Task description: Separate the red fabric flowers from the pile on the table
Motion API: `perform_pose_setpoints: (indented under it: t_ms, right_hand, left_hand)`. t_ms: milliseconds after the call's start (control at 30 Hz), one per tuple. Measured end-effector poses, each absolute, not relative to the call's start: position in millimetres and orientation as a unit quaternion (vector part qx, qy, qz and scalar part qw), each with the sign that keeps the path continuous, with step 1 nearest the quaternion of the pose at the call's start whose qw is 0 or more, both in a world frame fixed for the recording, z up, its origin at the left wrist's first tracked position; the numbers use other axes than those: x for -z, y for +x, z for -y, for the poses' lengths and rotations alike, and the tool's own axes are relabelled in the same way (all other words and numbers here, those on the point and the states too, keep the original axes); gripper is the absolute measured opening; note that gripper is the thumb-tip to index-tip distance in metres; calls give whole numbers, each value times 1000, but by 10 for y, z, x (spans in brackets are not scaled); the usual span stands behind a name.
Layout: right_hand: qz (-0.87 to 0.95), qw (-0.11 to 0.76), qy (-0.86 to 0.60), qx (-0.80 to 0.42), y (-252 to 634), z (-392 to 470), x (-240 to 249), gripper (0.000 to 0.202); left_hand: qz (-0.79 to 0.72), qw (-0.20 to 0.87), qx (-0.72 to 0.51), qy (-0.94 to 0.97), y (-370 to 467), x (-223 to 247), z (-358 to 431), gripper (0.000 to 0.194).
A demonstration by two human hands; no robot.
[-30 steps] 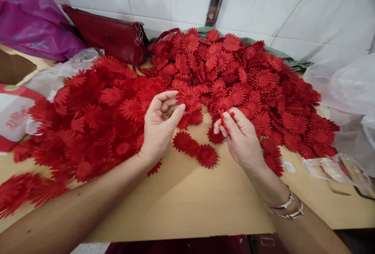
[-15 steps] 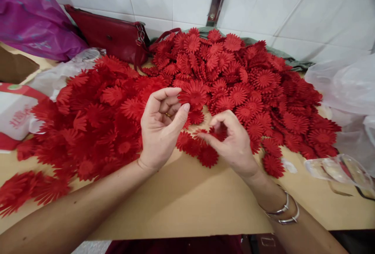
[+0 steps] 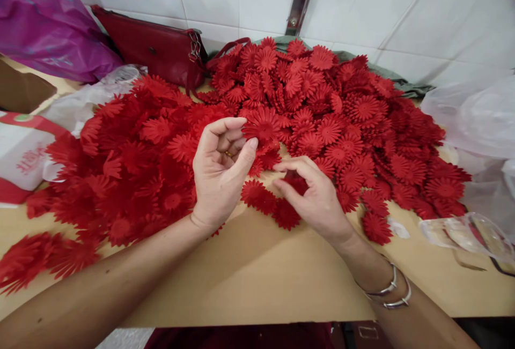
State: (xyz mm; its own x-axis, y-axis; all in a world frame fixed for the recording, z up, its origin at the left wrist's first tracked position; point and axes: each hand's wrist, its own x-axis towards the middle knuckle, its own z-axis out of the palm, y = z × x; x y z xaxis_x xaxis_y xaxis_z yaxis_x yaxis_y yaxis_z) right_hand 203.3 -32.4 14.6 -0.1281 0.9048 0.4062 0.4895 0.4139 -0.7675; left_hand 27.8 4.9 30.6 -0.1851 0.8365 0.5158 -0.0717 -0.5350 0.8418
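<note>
head view: the left hand is pinching a red flower by its petal edge, seemingly leaving the centre uncovered, in front of heaped flowers; the right hand is holding thumb and forefinger apart near loose flowers on the table, apparently gripping nothing.

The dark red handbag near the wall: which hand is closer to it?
Left. The left hand, holding a red flower, is in front of the handbag and to its right; the right hand is farther right and lower in view.
</note>
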Motion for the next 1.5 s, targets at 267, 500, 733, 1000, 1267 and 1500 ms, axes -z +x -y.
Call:
perform_pose_setpoints:
  t_ms: [267,500,733,1000,1267,1500]
  right_hand:
    - [752,351,-515,-215,2030,373,-137,27]
    - [656,465,-422,-418,1966,371,-136,25]
    - [737,366,-471,-319,2232,287,-233,12]
    - [759,309,-418,-392,2199,384,-204,10]
    - [751,415,-484,-170,2218,188,-106,22]
    - [677,489,-544,-82,2316,153,-128,26]
  left_hand:
    - [-351,344,-676,549,288,-277,-26,29]
    - [-339,368,-663,556,362,-365,177,28]
    - [-313,443,-632,553,462,-310,371,22]
    - [-217,548,-568,574,567,-243,640,22]
    - [-181,639,-436,607,586,-108,601,21]
    - [-310,627,-519,492,562,95,260,24]
